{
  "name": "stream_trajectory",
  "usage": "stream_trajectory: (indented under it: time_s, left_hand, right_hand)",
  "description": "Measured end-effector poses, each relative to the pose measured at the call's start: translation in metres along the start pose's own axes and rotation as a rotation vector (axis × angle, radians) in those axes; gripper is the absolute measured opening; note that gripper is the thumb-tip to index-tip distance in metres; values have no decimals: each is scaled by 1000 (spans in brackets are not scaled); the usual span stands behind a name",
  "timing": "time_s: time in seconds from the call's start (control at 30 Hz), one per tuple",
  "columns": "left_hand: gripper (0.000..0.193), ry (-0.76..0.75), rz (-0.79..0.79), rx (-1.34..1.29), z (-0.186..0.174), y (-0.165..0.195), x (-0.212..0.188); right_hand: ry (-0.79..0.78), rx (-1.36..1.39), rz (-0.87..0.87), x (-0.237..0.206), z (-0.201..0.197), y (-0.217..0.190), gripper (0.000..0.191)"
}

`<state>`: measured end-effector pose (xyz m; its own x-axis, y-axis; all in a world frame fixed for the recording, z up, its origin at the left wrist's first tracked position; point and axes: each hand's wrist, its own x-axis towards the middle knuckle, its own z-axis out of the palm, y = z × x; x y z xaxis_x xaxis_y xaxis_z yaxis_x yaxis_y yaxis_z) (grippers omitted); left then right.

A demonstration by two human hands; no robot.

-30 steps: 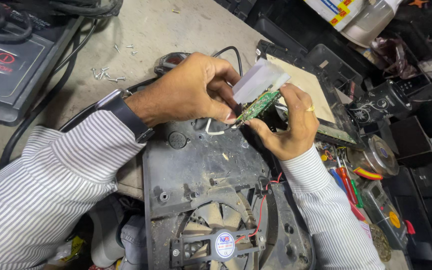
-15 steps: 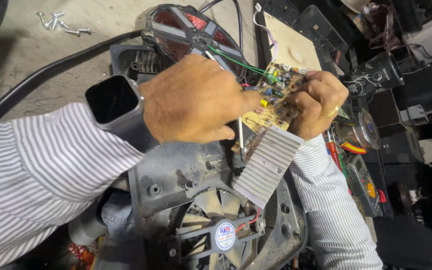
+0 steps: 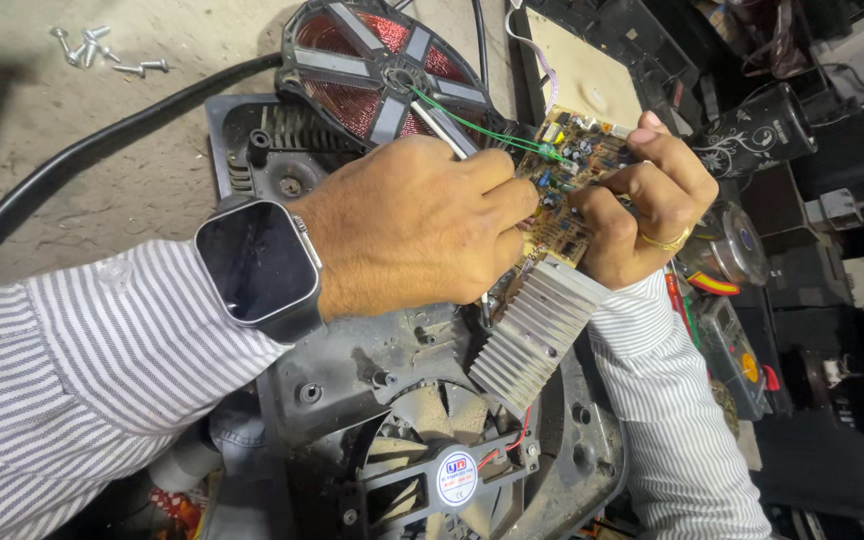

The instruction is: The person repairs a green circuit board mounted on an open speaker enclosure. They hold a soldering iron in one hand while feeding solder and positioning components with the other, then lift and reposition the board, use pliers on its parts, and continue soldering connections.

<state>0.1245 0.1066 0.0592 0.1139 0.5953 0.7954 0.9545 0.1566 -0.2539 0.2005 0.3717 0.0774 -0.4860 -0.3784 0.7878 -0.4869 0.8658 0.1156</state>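
Yellow-brown laminate marks the circuit board (image 3: 572, 190), which is held tilted above the dark plastic base (image 3: 372, 370) of an opened appliance, between the two hands. The left hand (image 3: 412, 225) is curled nearly closed, its fingers (image 3: 507, 200) bent down onto the near edge of the board so that it is pinched there; a dark smartwatch (image 3: 257, 262) is worn on that wrist over a striped sleeve (image 3: 82, 370). The right hand (image 3: 642, 195) is wrapped around the far edge of the board, fingers clenched on it, with a gold ring (image 3: 664, 241) seen on one of them. A ribbed aluminium heat sink (image 3: 537, 335) hangs from the lower end of the board, just above a cooling fan (image 3: 442, 465) set in the base. Thin green wires (image 3: 472, 125) run from the board to the copper induction coil (image 3: 377, 75) lying behind it. Loose screws (image 3: 102, 50) lie on the bench (image 3: 82, 130) beside a thick black cable (image 3: 72, 160).

Much of the board's face is covered by both hands, and its small parts cannot be told apart. Whether something thin is held under the left fingers cannot be told. The clutter at the right edge is dark and partly cut off.
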Motion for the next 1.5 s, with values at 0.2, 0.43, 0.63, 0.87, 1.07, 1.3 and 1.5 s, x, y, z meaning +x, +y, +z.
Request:
stream_trajectory:
  time_s: [0.2, 0.43, 0.63, 0.87, 1.07, 1.3, 1.5]
  left_hand:
    - [11, 17, 24, -167, -5, -4, 2]
    - [43, 68, -343, -645, -20, -24, 4]
    - [65, 79, -748, -1431, -6, -47, 1]
    - [69, 99, -850, -1513, -2, -57, -9]
    - [51, 42, -896, -1302, 5, -58, -15]
    - [54, 1, -1038, -1111, -4, -55, -14]
    - [48, -42, -1048, -1092, -11, -54, -5]
  right_hand:
    - [-145, -263, -263, 38, -6, -20, 14]
    - [-577, -143, -64, 108, -19, -1, 70]
    - [-537, 212, 109, 106, 7, 22, 98]
    - [-371, 196, 126, 70, 12, 9, 84]
    - [-322, 171, 99, 58, 16, 7, 85]
    - [-233, 159, 66, 51, 20, 6, 78]
    - [-201, 169, 61, 46, 24, 7, 79]
